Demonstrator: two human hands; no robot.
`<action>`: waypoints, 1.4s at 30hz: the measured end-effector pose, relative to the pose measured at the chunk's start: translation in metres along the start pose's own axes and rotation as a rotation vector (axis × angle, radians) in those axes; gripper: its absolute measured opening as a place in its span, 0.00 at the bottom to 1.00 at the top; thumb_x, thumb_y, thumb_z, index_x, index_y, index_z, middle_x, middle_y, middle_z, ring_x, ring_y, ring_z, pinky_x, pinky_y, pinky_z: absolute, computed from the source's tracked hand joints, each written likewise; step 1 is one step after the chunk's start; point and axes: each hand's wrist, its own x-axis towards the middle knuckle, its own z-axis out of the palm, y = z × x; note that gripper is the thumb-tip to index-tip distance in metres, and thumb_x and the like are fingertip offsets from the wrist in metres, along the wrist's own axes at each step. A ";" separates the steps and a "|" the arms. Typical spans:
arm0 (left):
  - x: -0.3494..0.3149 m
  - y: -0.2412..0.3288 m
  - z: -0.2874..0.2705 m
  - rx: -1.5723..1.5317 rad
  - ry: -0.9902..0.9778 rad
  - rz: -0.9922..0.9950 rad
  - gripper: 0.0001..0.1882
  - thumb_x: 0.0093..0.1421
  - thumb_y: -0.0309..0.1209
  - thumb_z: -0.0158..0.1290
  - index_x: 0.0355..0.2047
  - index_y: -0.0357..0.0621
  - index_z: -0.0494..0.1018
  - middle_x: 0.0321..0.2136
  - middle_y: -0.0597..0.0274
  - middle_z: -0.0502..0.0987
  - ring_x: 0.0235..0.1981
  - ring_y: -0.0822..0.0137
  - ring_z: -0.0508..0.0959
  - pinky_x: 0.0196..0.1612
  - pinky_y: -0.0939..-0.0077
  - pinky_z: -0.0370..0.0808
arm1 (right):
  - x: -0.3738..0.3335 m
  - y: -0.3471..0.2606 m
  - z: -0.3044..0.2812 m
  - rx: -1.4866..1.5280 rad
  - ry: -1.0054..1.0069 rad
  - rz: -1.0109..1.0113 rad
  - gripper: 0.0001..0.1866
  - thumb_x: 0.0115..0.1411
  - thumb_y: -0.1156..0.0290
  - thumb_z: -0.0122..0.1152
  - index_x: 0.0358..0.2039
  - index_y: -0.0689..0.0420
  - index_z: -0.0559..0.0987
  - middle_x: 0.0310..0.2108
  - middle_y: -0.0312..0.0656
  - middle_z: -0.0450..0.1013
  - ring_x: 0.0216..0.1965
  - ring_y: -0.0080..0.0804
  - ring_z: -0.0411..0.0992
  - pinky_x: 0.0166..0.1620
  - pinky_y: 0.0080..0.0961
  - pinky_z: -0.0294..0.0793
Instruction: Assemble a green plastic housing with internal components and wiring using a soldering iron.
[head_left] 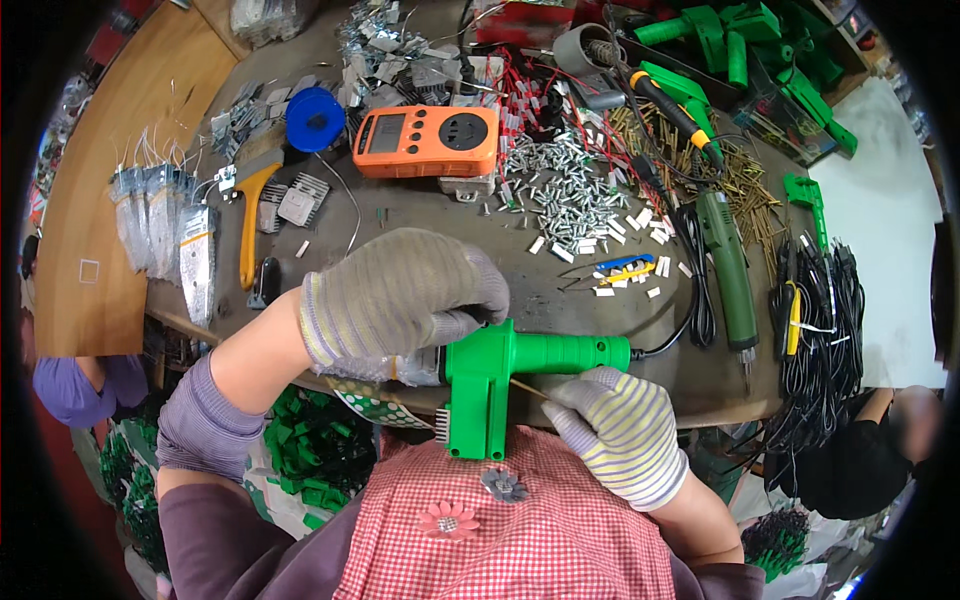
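Observation:
A green plastic hand-tool housing [482, 390] with a ribbed handle lies at the table's near edge, its black cord running out to the right. My left hand [405, 292], in a grey knit glove, reaches over it, with thumb and fingers closed at its upper edge; the fingertips are partly hidden. Clear wrapping [405, 368] covers the part left of the housing. In its striped glove, my right hand [625, 435] is just below the handle. It pinches a long thin brass-coloured screw [528, 388] that points at the housing.
An orange meter [428, 142] stands beyond my hands, beside loose silver screws [570, 190] and long brass screws [740, 185]. A green electric screwdriver [728, 270] lies right, near bundled black cords [820, 310]. Left are a yellow-handled scraper [250, 225] and wrapped metal plates [160, 220].

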 end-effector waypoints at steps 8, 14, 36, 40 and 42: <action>0.048 -0.031 0.024 0.589 0.198 -0.057 0.06 0.55 0.31 0.55 0.31 0.44 0.78 0.31 0.58 0.80 0.34 0.56 0.81 0.37 0.63 0.78 | 0.003 -0.002 0.004 -0.245 0.091 -0.102 0.11 0.51 0.66 0.66 0.36 0.50 0.82 0.27 0.37 0.74 0.26 0.38 0.75 0.25 0.35 0.74; 0.082 -0.025 0.032 0.914 -0.017 -0.090 0.06 0.52 0.29 0.54 0.29 0.40 0.78 0.27 0.55 0.80 0.32 0.58 0.82 0.33 0.63 0.79 | 0.006 0.005 0.006 -0.169 0.130 -0.216 0.11 0.49 0.67 0.68 0.35 0.51 0.82 0.27 0.37 0.73 0.25 0.38 0.74 0.25 0.34 0.73; 0.027 -0.009 0.020 0.637 0.370 -0.142 0.03 0.55 0.29 0.56 0.28 0.46 0.77 0.27 0.60 0.78 0.30 0.61 0.82 0.33 0.65 0.78 | 0.125 0.086 -0.013 -0.522 0.055 -0.514 0.10 0.53 0.74 0.58 0.37 0.54 0.79 0.38 0.42 0.75 0.41 0.43 0.74 0.44 0.38 0.75; -0.037 0.032 0.023 0.224 0.506 -0.206 0.03 0.51 0.29 0.61 0.25 0.47 0.77 0.26 0.60 0.77 0.30 0.63 0.81 0.34 0.65 0.77 | 0.126 0.091 -0.008 -0.563 0.028 -0.522 0.12 0.52 0.74 0.60 0.39 0.53 0.80 0.37 0.42 0.76 0.40 0.45 0.74 0.44 0.38 0.75; -0.063 0.053 0.034 -0.252 0.424 -0.378 0.04 0.48 0.29 0.64 0.24 0.47 0.78 0.26 0.62 0.78 0.31 0.63 0.80 0.36 0.66 0.77 | 0.126 0.093 -0.009 -0.482 0.158 -0.510 0.08 0.53 0.76 0.61 0.35 0.54 0.81 0.35 0.41 0.76 0.39 0.44 0.75 0.43 0.39 0.75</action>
